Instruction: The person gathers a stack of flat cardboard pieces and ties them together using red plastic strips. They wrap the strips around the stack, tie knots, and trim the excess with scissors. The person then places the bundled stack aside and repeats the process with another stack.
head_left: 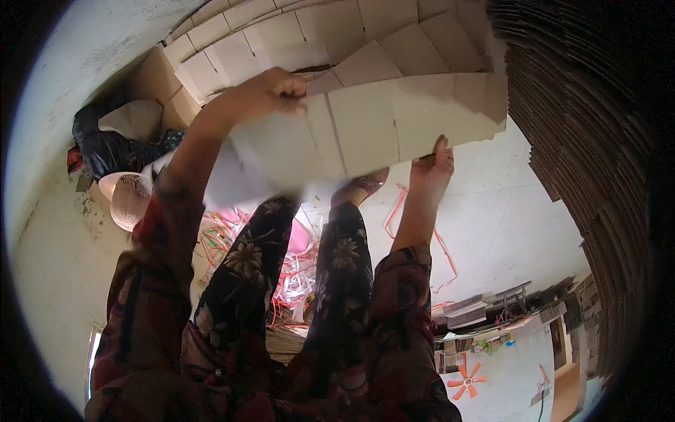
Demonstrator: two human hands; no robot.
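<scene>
A long flat cardboard sheet, pale brown with slots and crease lines, is held up across the space in front of me. My left hand grips its upper edge left of the middle, fingers bent over it. At the lower edge, toward the right end, my right hand holds it with the thumb lying on the near face and the other fingers mostly hidden. The sheet's left end is blurred. Just beyond it rises a pile of similar slotted cardboard pieces.
A tall stack of cardboard stands along the right. Tangled red and white strips lie on the floor around my legs. Dark bags and a rounded brown object sit at left. An orange fan shows at lower right.
</scene>
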